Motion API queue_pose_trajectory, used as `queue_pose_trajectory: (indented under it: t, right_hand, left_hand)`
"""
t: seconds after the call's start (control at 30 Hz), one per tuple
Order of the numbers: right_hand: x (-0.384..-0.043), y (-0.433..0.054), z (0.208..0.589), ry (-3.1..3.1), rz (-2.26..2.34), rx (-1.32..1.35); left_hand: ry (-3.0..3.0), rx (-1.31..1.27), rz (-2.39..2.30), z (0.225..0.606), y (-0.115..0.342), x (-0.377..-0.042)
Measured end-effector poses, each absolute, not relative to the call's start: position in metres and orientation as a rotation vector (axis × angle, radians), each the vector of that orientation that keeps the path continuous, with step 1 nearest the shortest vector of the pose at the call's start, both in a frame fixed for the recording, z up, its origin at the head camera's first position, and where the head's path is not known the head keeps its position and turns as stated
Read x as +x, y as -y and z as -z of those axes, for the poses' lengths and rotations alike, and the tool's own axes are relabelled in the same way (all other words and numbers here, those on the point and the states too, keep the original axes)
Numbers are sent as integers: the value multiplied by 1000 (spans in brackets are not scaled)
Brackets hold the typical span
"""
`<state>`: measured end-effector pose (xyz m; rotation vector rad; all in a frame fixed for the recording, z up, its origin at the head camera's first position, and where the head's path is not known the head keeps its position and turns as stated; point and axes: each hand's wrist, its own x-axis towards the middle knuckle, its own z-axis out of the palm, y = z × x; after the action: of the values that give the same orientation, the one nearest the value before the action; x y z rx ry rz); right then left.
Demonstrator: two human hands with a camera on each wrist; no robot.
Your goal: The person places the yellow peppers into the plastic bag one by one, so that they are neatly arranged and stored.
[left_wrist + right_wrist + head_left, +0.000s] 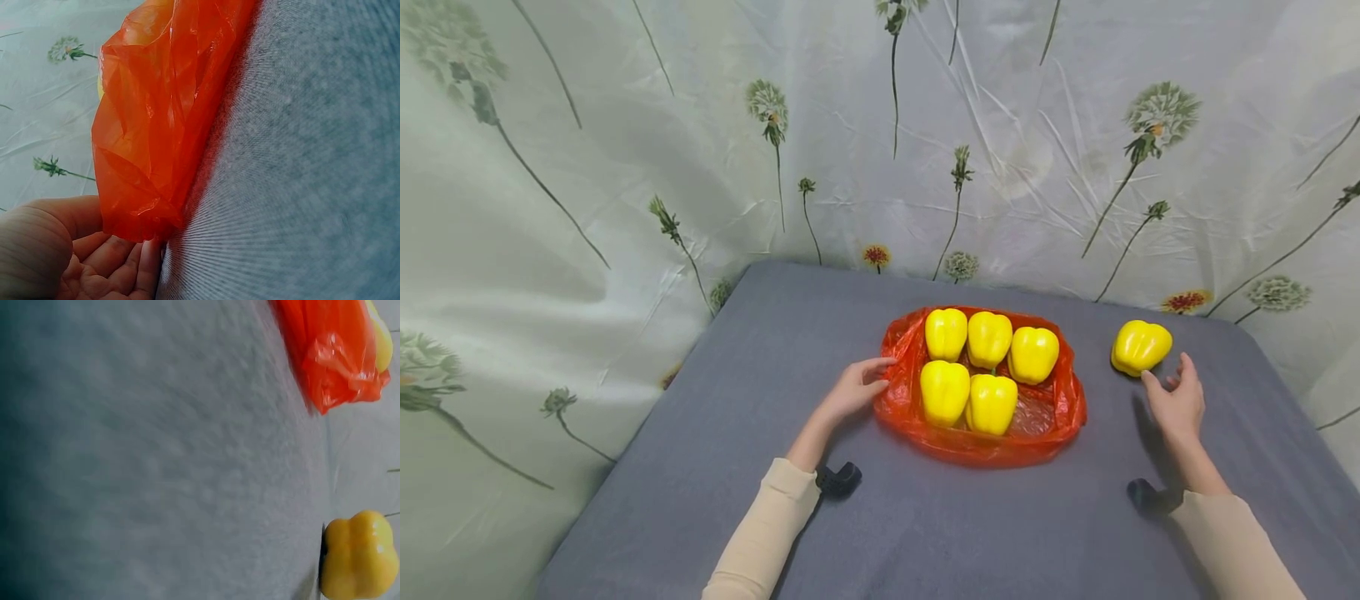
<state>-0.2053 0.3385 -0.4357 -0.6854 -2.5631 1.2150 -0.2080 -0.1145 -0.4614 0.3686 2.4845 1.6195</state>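
Observation:
My left hand [852, 390] touches the left side of a red plastic bag [992, 452], its thumb and fingers apart. In the left wrist view the bag [150, 131] hides the fingertips. Inside its spread mouth sit several yellow bell peppers [945, 393], three along the back and two in front. Right of the bag, a single yellow bell pepper [1141, 347] lies tilted on the grey cloth. My right hand [1177, 406] is just in front of this pepper, fingers spread and holding nothing. The same pepper [359, 556] shows at lower right in the right wrist view.
A grey cloth [925, 525] covers the table. Behind it and at the left hangs a pale curtain [850, 142] printed with dandelions. Dark wrist-worn devices [840, 480] show beside both forearms.

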Motion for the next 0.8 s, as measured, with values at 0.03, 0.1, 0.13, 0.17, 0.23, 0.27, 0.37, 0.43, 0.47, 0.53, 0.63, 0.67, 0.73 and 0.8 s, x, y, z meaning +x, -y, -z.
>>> queue_pose_trajectory:
  t: [0.03, 0.1, 0.13, 0.17, 0.23, 0.27, 0.37, 0.43, 0.47, 0.53, 0.63, 0.67, 0.73, 0.8]
  right_hand:
    - [-207, -339, 436, 2571, -1216, -686]
    - [-210, -341, 436, 2588, -1223, -679]
    - [-212, -342, 437, 2598, -1226, -673]
    - [-214, -343, 437, 2611, -1230, -674]
    - [-216, -343, 436, 2629, -1244, -681]
    - [-218, -344, 436, 2636, -1255, -683]
    - [-222, -344, 434, 2652, -1296, -701]
    - [-225, -345, 432, 2651, -1327, -701]
    - [-226, -346, 431, 2652, -1340, -704]
    - [-229, -348, 429, 2652, -1364, -711]
    - [-232, -350, 427, 2660, -1382, -711]
    - [-233, -350, 427, 2664, -1385, -711]
    - [-234, -352, 427, 2670, -1394, -698]
    - [-236, -353, 428, 2678, -1395, -685]
  left_hand:
    - [-2484, 365, -1617, 462, 115, -209]
    - [-2482, 357, -1615, 464, 115, -209]
    - [-2481, 357, -1617, 465, 115, -209]
    - [-2480, 353, -1615, 465, 115, -210]
    - [-2485, 352, -1615, 465, 115, -210]
    - [-2490, 359, -1615, 465, 115, -210]
    - [-2497, 357, -1614, 464, 114, -210]
    - [-2501, 366, -1619, 464, 114, -210]
    - [-2501, 369, -1619, 463, 114, -210]
    - [-2501, 371, -1617, 462, 115, -209]
    - [-2500, 373, -1609, 462, 115, -209]
    - [-2502, 374, -1605, 462, 115, -209]
    - [-2503, 378, -1602, 463, 115, -210]
    - [-2503, 380, -1604, 463, 115, -210]
